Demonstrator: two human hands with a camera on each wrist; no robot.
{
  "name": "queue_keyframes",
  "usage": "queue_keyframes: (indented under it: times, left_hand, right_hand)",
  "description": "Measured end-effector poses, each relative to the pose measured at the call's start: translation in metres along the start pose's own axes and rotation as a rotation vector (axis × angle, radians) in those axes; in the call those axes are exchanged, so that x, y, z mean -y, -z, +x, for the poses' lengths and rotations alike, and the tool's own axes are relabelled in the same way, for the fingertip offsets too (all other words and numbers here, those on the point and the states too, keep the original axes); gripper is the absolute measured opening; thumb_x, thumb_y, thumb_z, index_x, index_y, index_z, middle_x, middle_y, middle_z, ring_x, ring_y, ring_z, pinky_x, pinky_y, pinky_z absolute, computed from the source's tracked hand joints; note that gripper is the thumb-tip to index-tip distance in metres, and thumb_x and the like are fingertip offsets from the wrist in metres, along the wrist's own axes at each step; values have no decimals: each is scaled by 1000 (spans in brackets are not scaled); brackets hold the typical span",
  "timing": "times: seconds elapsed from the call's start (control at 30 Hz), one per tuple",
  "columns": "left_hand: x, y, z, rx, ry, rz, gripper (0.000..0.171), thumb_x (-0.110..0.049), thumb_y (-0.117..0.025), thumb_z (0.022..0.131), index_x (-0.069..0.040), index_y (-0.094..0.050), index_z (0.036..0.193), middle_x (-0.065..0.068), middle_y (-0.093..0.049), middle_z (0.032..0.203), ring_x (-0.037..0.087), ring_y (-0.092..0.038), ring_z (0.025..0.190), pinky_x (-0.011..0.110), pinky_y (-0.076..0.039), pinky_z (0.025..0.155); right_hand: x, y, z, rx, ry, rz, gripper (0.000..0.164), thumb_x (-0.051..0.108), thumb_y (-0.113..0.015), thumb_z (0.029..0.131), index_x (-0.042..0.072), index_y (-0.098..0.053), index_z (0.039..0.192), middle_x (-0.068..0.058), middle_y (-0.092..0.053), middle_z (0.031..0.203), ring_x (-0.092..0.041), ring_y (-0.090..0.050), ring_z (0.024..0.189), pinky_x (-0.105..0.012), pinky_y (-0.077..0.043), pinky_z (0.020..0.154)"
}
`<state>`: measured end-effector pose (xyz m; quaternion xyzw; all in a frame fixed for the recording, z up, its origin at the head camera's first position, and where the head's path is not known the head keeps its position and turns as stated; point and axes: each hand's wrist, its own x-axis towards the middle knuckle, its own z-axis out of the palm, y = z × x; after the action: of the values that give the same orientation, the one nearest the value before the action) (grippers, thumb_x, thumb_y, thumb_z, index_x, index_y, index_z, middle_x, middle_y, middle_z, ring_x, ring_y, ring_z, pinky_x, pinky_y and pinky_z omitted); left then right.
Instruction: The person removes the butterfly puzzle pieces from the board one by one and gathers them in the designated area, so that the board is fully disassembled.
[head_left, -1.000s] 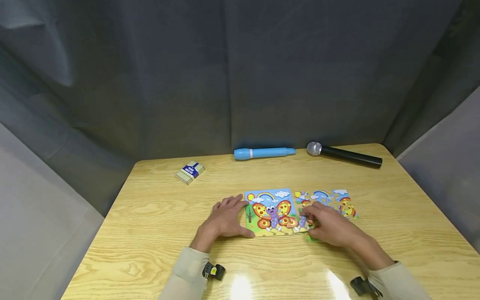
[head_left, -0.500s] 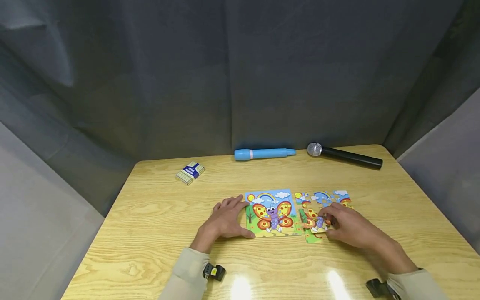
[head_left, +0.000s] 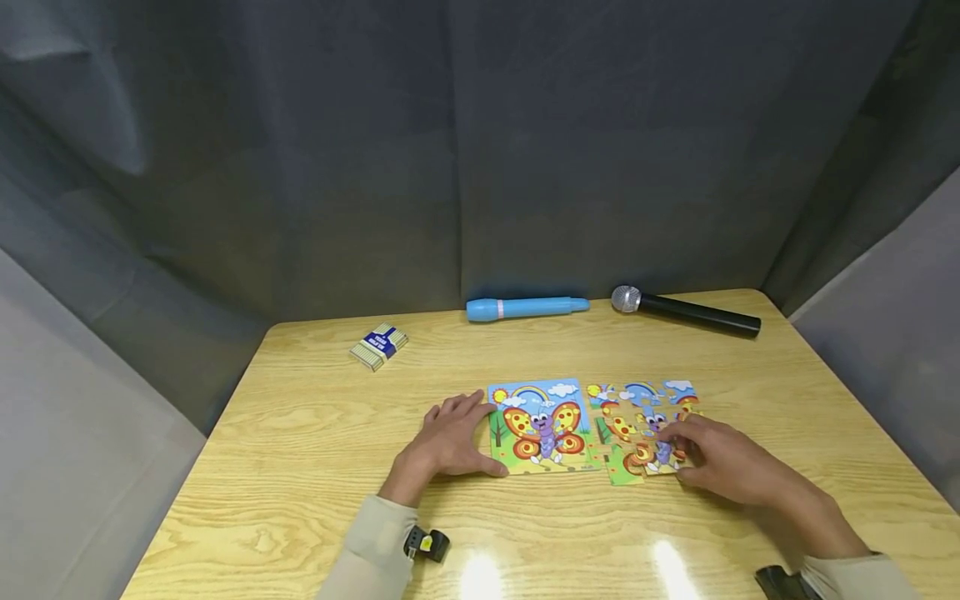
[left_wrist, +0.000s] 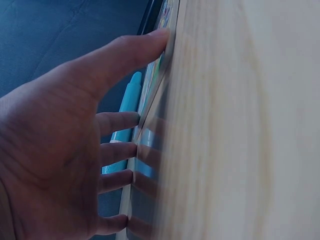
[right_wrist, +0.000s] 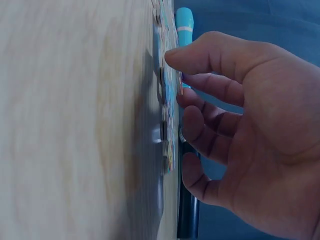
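Note:
A butterfly picture board (head_left: 543,425) lies flat on the table. My left hand (head_left: 448,440) spreads along its left side, thumb at the lower corner and fingertips at the upper one. The left wrist view has the left thumb (left_wrist: 135,47) at the board's edge and the fingertips down on the tabletop. My right hand (head_left: 731,462) pinches a puzzle piece (head_left: 663,460) with a purple butterfly body, low over the partly joined puzzle (head_left: 621,427) right of the board. In the right wrist view the puzzle pieces (right_wrist: 169,100) show edge-on behind my right hand (right_wrist: 250,105).
A blue microphone-shaped object (head_left: 527,308) and a black microphone (head_left: 686,312) with a silver head lie along the table's back edge. A small striped bundle (head_left: 378,346) with a blue band lies at the back left. A dark curtain (head_left: 360,158) hangs behind the table (head_left: 300,492).
My right hand has moved right with the pinched puzzle piece, from over the board's lower right corner to the puzzle's lower middle. My left hand has stayed in place.

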<state>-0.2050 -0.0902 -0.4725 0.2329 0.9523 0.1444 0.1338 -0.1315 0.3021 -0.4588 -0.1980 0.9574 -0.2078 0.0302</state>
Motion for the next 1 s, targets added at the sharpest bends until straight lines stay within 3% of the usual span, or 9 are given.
queue_keyframes:
  times: [0.13,0.37,0.7,0.83,1.0]
  left_hand:
    - [0,1,0,1,-4,-4,98,-70,-73,67,-27,-39,148,2,-21,162,30,-22,147,59,-19,116]
    - [-1,1,-1,1,0,-2,98,-69,-74,66,-26,-39,148,3,-22,162,30,-23,147,59,-20,115]
    - [0,2,-1,-1,0,7,99,-71,-73,67,-28,-39,148,2,-21,162,29,-22,147,59,-19,116]
    - [0,2,-1,-3,0,2,99,-71,-73,66,-28,-39,148,2,-21,162,29,-22,147,59,-19,116]
    - [-2,3,-2,-3,-3,-10,97,-69,-74,67,-27,-39,148,3,-22,162,30,-23,147,59,-19,116]
  right_hand:
    - [-5,2,-5,31,-29,9,44,12,-75,74,10,-65,117,7,-51,87,-4,-43,77,-21,-37,64]
    - [-9,2,-11,52,-47,33,37,10,-76,75,12,-65,110,5,-49,86,-3,-41,74,-20,-35,62]
    - [-6,2,-9,59,-65,35,41,10,-74,75,12,-65,115,3,-47,87,-5,-40,75,-22,-33,62]
    - [-3,2,-5,32,-23,20,40,10,-73,79,16,-65,118,5,-48,88,-4,-41,76,-21,-34,64]
    - [1,-4,2,-61,25,-21,36,8,-73,80,19,-66,114,7,-53,94,-6,-46,82,-25,-41,70]
